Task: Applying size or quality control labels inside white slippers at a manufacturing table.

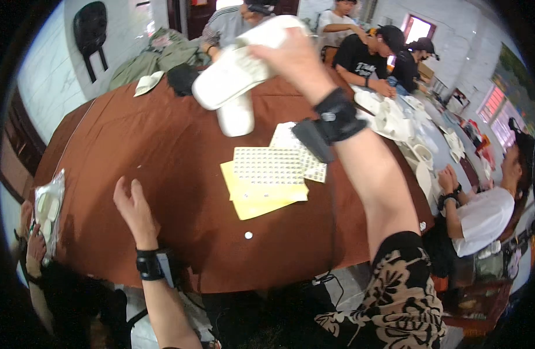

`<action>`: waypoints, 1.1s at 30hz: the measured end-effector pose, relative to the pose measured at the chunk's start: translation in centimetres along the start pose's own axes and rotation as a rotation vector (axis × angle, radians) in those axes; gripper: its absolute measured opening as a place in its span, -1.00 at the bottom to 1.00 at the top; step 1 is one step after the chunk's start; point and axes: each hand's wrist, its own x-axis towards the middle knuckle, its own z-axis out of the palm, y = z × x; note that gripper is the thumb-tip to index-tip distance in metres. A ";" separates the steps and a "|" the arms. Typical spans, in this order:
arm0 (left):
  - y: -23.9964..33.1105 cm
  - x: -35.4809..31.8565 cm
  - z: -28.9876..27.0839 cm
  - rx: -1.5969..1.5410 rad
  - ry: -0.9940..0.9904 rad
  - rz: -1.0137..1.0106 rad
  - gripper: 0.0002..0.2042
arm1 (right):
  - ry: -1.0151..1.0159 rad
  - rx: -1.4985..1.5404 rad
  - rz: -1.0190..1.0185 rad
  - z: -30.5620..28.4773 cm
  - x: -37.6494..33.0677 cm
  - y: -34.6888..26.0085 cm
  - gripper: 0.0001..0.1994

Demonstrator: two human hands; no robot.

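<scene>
Gripping white slippers point(232, 75), right hand point(293, 58) lifts above table point(133, 145); left hand point(133, 209) open.

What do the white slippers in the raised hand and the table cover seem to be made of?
The slippers, held up by the right hand, look like moulded foam or soft plastic: thick, smooth, matte white, no weave visible. The table cover looks like brown cloth with a slight sheen; it drapes over the edge. Neither is certain at this sharpness.
</scene>
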 end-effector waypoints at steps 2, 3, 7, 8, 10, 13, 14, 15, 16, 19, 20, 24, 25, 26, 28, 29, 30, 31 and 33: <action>-0.7 0.3 -0.3 0.144 -0.027 0.075 -0.57 | 0.011 -0.092 0.076 -2.6 0.5 3.1 -0.42; -0.9 0.5 -0.8 0.191 -0.029 0.134 -0.58 | 0.014 0.026 0.095 -3.4 0.2 4.1 -0.46; -1.5 0.1 -0.1 0.181 -0.093 0.095 -0.57 | 0.111 0.053 0.259 -9.5 -1.4 7.4 -0.54; -1.3 -0.2 0.4 0.120 -0.083 0.066 -0.57 | 0.122 0.027 0.270 -10.6 -1.9 8.2 -0.54; -1.0 -0.5 0.5 0.067 -0.151 0.010 -0.57 | 0.122 -0.014 0.264 -13.1 -3.0 8.4 -0.53; -0.9 0.1 -1.2 0.146 -0.157 0.067 -0.56 | 0.146 0.092 0.264 -14.6 -3.7 9.9 -0.33; -1.5 0.4 -1.7 0.128 -0.145 0.068 -0.55 | 0.170 0.098 0.298 -15.1 -4.3 8.9 -0.28; -1.6 0.6 -1.5 0.158 -0.173 0.052 -0.54 | 0.188 -0.007 0.383 -16.8 -4.0 9.7 -0.24; -1.4 0.3 -1.1 0.184 -0.187 0.067 -0.55 | 0.196 -0.002 0.321 -18.8 -3.8 12.7 -0.39; -1.4 0.1 -0.8 0.198 -0.197 0.079 -0.56 | 0.365 0.113 0.507 -22.2 -4.2 13.8 -0.59; -2.0 0.4 -1.3 0.245 -0.199 0.094 -0.56 | 0.395 0.227 0.507 -23.2 -5.0 14.1 -0.58; -2.8 0.6 -1.6 0.308 -0.191 0.135 -0.57 | 0.525 -0.038 0.679 -29.3 -7.8 23.2 -0.16; -2.7 0.6 -1.7 0.303 -0.181 0.137 -0.57 | 0.374 -0.150 0.874 -30.0 -8.6 23.5 -0.11; -3.1 0.2 0.1 0.248 -0.210 0.156 -0.57 | 0.588 -0.479 0.667 -33.1 -10.7 28.4 -0.31; -3.0 0.3 -0.4 0.259 -0.195 0.182 -0.57 | 0.273 -0.704 0.724 -31.5 -13.5 30.2 -0.12; -2.9 0.8 -2.3 0.307 -0.170 0.200 -0.57 | 0.121 -0.308 0.914 -26.6 -14.2 27.0 -0.08; -2.8 0.7 -1.6 0.272 -0.188 0.211 -0.57 | 0.084 -0.494 0.852 -28.1 -15.7 28.9 -0.13; -2.6 0.7 -2.0 0.292 -0.173 0.214 -0.57 | 0.038 -0.372 0.935 -25.5 -16.2 27.0 -0.19; -2.2 0.4 -0.5 0.260 -0.193 0.172 -0.59 | -0.036 -0.591 0.774 -27.1 -17.7 29.3 -0.34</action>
